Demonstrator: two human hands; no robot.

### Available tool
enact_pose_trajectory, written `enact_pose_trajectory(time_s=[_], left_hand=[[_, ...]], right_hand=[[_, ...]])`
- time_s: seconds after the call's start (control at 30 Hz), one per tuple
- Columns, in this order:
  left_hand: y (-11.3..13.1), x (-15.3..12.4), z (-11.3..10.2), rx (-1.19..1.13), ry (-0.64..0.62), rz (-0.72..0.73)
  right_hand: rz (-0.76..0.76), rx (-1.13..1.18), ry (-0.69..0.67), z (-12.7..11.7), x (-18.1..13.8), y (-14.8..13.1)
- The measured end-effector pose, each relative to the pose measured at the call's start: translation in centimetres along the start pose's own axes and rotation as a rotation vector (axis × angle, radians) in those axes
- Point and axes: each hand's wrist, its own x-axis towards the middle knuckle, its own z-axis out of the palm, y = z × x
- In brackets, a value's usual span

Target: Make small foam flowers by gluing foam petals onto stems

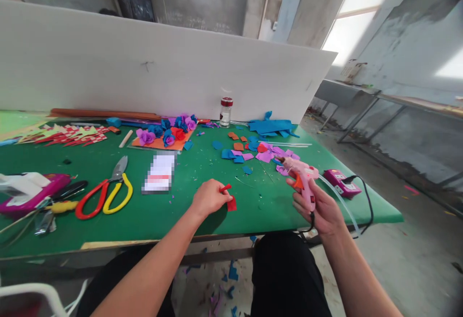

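Observation:
My left hand [210, 197] pinches a small red felt piece [230, 201] against the green table [181, 220], near its front edge. My right hand [318, 206] is wrapped round the handle of a pink glue gun [303, 177], nozzle pointing left and up, a clear glue stick [342, 201] trailing from its back. The glue gun's tip is a hand's width right of the red felt. Loose pink, blue and orange felt scraps [253, 155] lie just beyond both hands.
Red and yellow-handled scissors [104, 191] lie at left, beside a pink box [32, 194]. Finished felt roses [166, 133] sit on an orange sheet. A glass jar [225, 112] stands by the white back board. A pink power strip [342, 183] lies at the right edge.

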Motion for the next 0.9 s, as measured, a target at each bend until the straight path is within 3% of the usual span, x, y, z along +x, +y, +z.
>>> enact_pose_trajectory(time_s=[0.13, 0.3, 0.53, 0.9], left_hand=[[-0.1, 0.1, -0.1, 0.082, 0.025, -0.048], [-0.1, 0.1, 0.0, 0.137, 0.016, -0.062], [-0.1, 0.3, -0.4, 0.136, -0.018, -0.007], [-0.1, 0.7, 0.2, 0.155, 0.016, 0.027]], right_hand=[[0.055, -0.238, -0.132, 1.9, -1.0, -0.6], [0.026, -0.442, -0.131, 3.7, -1.5, -0.6], [-0.039, -0.673, -0.132, 4.0, -2.2, -0.8], [0.026, -0.65, -0.213, 4.9, -2.4, -0.3]])
